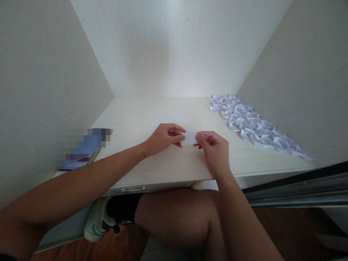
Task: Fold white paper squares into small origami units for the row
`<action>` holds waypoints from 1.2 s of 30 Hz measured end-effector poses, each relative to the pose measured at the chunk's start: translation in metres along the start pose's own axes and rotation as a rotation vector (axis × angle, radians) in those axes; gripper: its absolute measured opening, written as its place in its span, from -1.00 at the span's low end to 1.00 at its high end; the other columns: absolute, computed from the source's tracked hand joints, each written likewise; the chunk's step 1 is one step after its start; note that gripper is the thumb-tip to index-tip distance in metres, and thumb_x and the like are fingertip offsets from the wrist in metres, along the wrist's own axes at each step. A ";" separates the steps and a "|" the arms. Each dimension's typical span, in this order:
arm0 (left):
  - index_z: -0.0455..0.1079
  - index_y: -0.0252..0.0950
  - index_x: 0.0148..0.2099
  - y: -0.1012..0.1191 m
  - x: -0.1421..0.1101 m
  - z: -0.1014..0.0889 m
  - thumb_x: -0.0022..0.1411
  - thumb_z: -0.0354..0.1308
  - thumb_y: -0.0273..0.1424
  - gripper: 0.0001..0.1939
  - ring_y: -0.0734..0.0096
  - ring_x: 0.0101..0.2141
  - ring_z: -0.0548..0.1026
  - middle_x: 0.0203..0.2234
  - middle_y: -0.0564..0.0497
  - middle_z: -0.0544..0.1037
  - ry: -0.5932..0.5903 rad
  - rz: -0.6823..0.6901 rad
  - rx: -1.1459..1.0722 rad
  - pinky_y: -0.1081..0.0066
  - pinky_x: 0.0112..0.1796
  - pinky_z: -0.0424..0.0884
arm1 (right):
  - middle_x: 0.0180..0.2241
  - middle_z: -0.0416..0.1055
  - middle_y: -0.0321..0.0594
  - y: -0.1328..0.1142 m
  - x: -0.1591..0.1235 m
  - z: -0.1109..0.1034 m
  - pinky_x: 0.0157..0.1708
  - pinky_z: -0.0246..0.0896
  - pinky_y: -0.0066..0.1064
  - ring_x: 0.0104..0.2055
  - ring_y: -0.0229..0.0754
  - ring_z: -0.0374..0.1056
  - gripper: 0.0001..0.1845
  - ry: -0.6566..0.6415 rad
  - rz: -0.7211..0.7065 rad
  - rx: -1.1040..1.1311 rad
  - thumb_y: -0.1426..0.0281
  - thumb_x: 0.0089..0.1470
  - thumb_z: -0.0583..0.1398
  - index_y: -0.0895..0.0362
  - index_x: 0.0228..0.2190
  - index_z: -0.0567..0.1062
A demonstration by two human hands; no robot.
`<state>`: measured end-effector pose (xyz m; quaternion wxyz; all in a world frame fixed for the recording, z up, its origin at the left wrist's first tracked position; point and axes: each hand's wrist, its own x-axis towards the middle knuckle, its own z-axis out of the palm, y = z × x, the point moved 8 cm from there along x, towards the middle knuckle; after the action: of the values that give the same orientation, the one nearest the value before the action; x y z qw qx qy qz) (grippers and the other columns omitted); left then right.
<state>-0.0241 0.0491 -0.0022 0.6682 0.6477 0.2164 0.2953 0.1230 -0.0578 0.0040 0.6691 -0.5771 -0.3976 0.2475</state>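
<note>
A small white sheet of paper [189, 138] is held just above a pale wooden shelf [141, 119]. My left hand [164, 138] pinches its left edge between thumb and fingers. My right hand [213, 146] pinches its right edge, fingers curled. Another white slip [181, 117] lies flat on the shelf a little behind the hands. Along the right side runs a long pile of several folded white paper pieces [251, 125].
White walls close the shelf in on the left, back and right. A blurred blue object [85, 146] lies at the shelf's left front. A dark sliding rail [296, 185] runs at the right front. My bare knee [174, 217] and a shoe [99, 221] are below the shelf edge.
</note>
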 end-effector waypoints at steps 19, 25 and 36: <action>0.53 -0.37 -0.26 0.017 -0.006 0.000 0.07 0.43 -0.42 -0.80 0.50 -0.50 0.58 -0.50 0.04 0.62 0.088 0.204 0.148 0.48 -0.43 0.63 | -0.44 0.61 -0.29 0.008 -0.004 -0.007 -0.35 0.28 -0.36 -0.42 -0.24 0.41 -0.68 0.001 0.166 0.077 0.27 -0.16 0.49 0.07 -0.30 0.67; 0.53 -0.36 -0.27 0.019 -0.007 0.001 0.11 0.41 -0.39 -0.82 0.49 -0.47 0.59 -0.47 0.03 0.62 0.088 0.241 0.171 0.47 -0.40 0.64 | -0.45 0.60 -0.27 0.003 -0.003 -0.008 -0.27 0.33 -0.31 -0.38 -0.20 0.46 -0.70 -0.023 0.116 0.044 0.24 -0.19 0.51 0.09 -0.41 0.61; 0.62 -0.29 -0.24 0.057 -0.029 0.012 0.32 0.26 -0.36 -0.86 0.47 -0.41 0.59 -0.39 -0.05 0.68 0.096 0.651 0.569 0.48 -0.34 0.58 | -0.56 0.45 -0.39 0.009 -0.003 -0.008 -0.44 0.17 -0.41 -0.51 -0.32 0.23 -0.71 0.053 0.228 0.275 0.37 -0.34 0.51 0.07 -0.49 0.59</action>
<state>-0.0433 0.0199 0.0521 0.3244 0.8260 0.1044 0.4490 0.1292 -0.0627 -0.0050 0.7195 -0.5276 -0.2742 0.3588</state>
